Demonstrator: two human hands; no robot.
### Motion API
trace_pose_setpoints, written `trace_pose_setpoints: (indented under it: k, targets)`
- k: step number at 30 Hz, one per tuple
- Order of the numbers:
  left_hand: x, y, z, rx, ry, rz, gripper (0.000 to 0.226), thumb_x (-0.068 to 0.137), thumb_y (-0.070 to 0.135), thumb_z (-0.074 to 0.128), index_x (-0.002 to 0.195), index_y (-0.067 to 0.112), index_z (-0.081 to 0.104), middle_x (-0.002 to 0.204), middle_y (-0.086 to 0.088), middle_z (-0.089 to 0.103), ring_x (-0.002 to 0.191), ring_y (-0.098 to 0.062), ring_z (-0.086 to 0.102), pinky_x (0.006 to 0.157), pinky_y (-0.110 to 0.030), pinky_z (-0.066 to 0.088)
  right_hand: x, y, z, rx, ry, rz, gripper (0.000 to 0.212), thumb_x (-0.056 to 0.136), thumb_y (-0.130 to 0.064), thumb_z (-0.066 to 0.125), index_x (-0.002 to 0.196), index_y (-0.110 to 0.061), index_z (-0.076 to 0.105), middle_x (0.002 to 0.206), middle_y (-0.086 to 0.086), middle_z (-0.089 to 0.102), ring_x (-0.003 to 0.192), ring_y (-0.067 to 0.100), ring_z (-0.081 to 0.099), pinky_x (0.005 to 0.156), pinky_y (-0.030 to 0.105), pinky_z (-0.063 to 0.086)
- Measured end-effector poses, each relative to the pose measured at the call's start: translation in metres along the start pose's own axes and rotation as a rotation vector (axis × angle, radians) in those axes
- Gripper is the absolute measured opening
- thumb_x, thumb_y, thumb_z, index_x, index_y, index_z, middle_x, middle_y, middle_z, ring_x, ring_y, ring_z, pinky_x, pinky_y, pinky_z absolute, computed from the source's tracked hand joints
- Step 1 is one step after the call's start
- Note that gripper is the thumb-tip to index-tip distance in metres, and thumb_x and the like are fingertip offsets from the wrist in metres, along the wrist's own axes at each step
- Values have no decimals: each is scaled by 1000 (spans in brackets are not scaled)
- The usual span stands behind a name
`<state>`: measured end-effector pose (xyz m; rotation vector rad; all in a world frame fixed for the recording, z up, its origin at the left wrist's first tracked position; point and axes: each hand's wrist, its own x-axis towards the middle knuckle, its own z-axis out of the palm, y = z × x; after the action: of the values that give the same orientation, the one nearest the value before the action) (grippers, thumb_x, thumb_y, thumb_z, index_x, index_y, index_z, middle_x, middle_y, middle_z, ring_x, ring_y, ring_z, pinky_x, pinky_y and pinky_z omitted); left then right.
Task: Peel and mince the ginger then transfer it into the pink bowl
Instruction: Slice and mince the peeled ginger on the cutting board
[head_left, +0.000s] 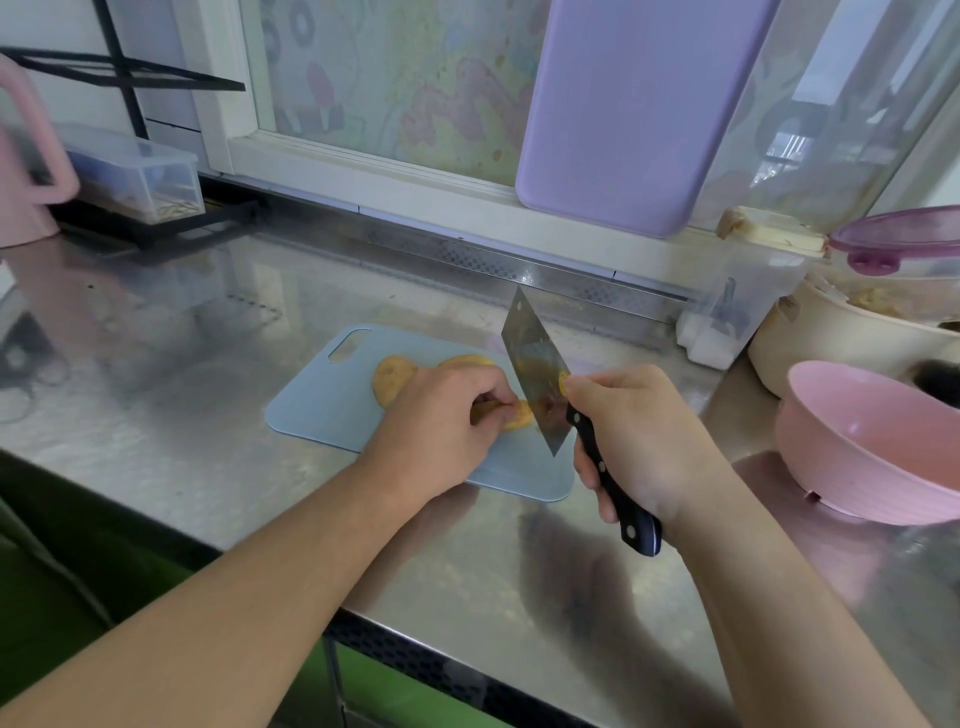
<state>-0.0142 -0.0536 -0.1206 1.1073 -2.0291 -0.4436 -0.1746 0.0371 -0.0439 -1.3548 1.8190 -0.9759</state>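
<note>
The ginger (519, 414) is found on the blue cutting board (322, 410), which lies on the steel table (218, 332). One piece is pinned to the board by the left hand (441, 421), whose fingers are curled over it in a tight grip, so that only its yellow end shows beside the blade. Two further pieces (393, 376) are seen lying just behind that hand, with tan skin apparently remaining on them, though this cannot be told for certain.

The cleaver (535, 364) is held in the right hand (639, 441); the black handle is wrapped by the fingers, and the thumb is set against the base of the blade. The blade is tilted, with its lower edge near the board and touching or just beside the held piece. A small yellow slice is seen stuck to the blade's flat.

The task is judged to be at an early to middle stage. Slicing appears to be in hand, and no heap of minced ginger is visible anywhere on the board. The pink bowl (872, 447), standing on the table to the right of the board and well apart from the ginger, shows nothing inside it. Left to be done, by this reading, are the rest of the cutting, the fine mincing of all pieces, any peeling not yet finished, and the transfer into the bowl.
</note>
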Motion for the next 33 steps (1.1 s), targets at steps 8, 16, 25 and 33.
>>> trace_pose_setpoints:
  k: [8, 16, 25, 33]
  targets:
    - [-1, 3, -2, -2, 27, 2, 7, 90, 25, 80, 86, 28, 76, 79, 19, 67, 84, 13, 55, 74, -3, 38, 3, 6, 7, -46, -35, 70, 32, 106, -23, 42, 84, -5, 56, 48, 17, 54, 29, 26, 46, 41, 24, 39]
    - [-1, 3, -2, -46, 23, 0, 8, 90, 30, 82, 85, 28, 77, 76, 22, 67, 82, 12, 58, 72, -4, 39, 6, 2, 1, 104, 43, -18, 43, 108, -22, 45, 73, 2, 55, 48, 19, 51, 28, 23, 41, 39, 23, 33]
    - [0, 2, -2, -33, 17, -12, 8, 90, 31, 81, 84, 29, 75, 78, 19, 69, 82, 5, 60, 72, -8, 42, 0, 2, -2, 64, -15, -20, 40, 109, -26, 46, 97, 8, 64, 46, 15, 50, 29, 24, 40, 40, 23, 35]
    - [-1, 3, -2, -25, 8, -13, 7, 91, 27, 80, 85, 29, 75, 79, 19, 69, 83, 2, 61, 74, -15, 46, -3, 3, 3, 35, 13, -10, 41, 108, -22, 43, 95, 16, 52, 47, 18, 51, 28, 25, 42, 39, 23, 35]
